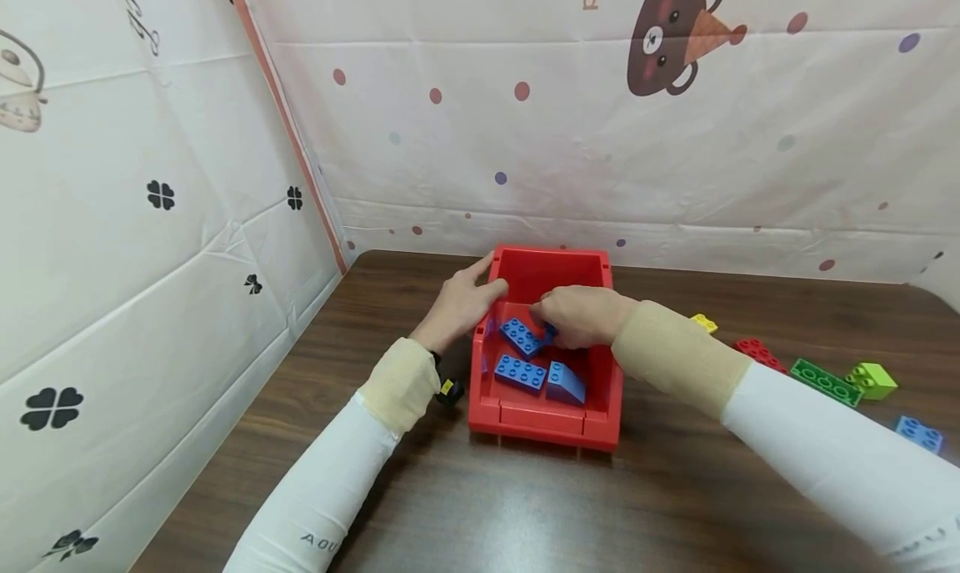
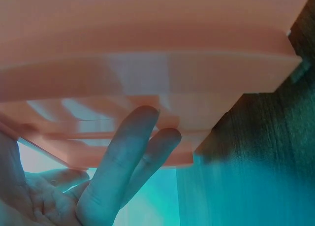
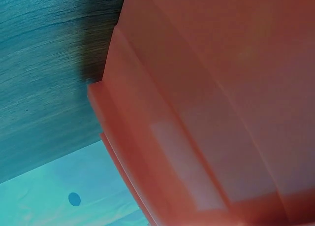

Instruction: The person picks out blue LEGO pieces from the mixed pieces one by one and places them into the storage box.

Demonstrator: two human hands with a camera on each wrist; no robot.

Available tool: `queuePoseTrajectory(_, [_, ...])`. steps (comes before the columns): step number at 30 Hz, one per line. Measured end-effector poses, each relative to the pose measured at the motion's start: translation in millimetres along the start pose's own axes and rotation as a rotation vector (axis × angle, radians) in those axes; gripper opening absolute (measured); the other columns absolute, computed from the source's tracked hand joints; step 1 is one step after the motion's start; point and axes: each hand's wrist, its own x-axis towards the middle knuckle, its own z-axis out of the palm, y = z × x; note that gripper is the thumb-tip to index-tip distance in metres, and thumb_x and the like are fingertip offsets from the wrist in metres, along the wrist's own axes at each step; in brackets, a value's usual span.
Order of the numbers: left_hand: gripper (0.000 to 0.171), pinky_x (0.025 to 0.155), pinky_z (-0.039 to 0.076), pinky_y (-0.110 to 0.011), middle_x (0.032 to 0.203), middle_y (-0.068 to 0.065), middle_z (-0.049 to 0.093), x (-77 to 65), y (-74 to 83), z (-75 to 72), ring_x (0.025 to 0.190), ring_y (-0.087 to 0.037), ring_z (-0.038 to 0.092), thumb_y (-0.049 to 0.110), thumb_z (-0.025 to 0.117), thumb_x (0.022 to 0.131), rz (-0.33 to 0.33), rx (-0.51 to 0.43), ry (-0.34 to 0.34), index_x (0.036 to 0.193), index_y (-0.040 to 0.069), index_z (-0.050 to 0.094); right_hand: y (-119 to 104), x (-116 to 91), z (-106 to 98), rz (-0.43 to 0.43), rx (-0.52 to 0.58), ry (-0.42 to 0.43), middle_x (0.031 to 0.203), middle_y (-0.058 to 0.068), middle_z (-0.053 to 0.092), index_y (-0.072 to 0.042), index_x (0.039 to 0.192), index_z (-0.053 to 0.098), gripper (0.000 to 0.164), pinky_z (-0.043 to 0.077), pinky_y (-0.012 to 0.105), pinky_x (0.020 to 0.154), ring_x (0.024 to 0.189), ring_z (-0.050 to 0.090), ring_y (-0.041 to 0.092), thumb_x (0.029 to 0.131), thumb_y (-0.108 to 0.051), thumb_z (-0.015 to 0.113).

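— Behind the dark wooden table hangs a white printed sheet. How does the red bin stand?
— On the table, with its long axis running toward the sheet and its low front at the near side.
— And the hands?
— The left hand holds the bin's left wall, thumb at the rim, fingers outside. Inside, the right hand has its fingers closed on a blue brick, mostly hidden; its direction I cannot tell.
— What lies near?
— A diagonal studded brick, a crosswise studded brick and a slope brick, all blue.
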Motion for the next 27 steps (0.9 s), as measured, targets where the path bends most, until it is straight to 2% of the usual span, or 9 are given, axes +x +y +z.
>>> queuePoseTrajectory(11, [0.071,0.073,0.065,-0.039,0.124,-0.023,0.069,0.8,-0.5,-0.2,0.086,-0.037,0.076,0.030,0.056,0.103,-0.001,-0.002,-0.001,0.169,0.024,0.032,0.2,0.7,-1.1,-0.006,0.002,-0.056,0.099,0.003,0.074,-0.012,0.118,0.072,0.032,0.062,0.039,0.091,0.086,0.071,0.017,0.089,-0.017,0.086])
queuePoseTrajectory(27, [0.071,0.071,0.065,-0.039,0.124,-0.022,0.069,1.6,-1.8,-0.2,0.087,-0.037,0.077,0.029,0.057,0.102,0.001,-0.012,0.003,0.169,0.023,0.032,0.4,0.1,-0.7,0.020,0.045,-0.087,0.099,-0.002,0.075,-0.018,0.119,0.075,0.030,0.062,0.041,0.092,0.083,0.071,0.014,0.091,-0.016,0.085])
